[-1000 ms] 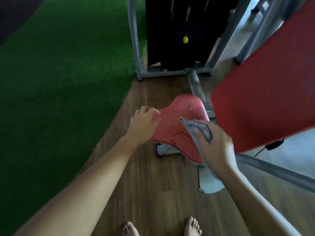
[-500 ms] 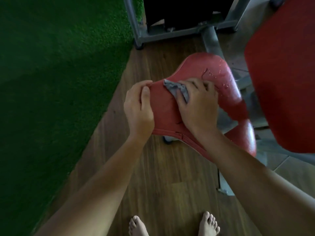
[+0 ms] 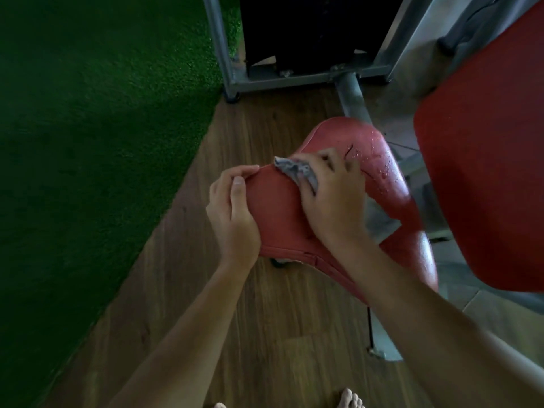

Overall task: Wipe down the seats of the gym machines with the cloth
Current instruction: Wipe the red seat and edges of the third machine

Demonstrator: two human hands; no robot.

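A red padded seat (image 3: 279, 219) of a gym machine sits low over the wooden floor, its far half wet with droplets and cracked. My left hand (image 3: 232, 210) grips the seat's left edge, thumb on top and fingers curled over the rim. My right hand (image 3: 332, 195) presses a grey cloth (image 3: 294, 169) flat onto the middle of the seat; most of the cloth is hidden under the palm and fingers.
A large red back pad (image 3: 485, 172) stands tilted at the right. The machine's grey steel frame (image 3: 294, 79) and black weight stack (image 3: 303, 28) are behind the seat. Green turf (image 3: 88, 142) covers the left; wooden floor (image 3: 279, 334) lies below, with my bare toes at the bottom edge.
My left hand reached in and took hold of the seat's left edge. My right hand brought the cloth down onto the seat and slid it toward the far left part.
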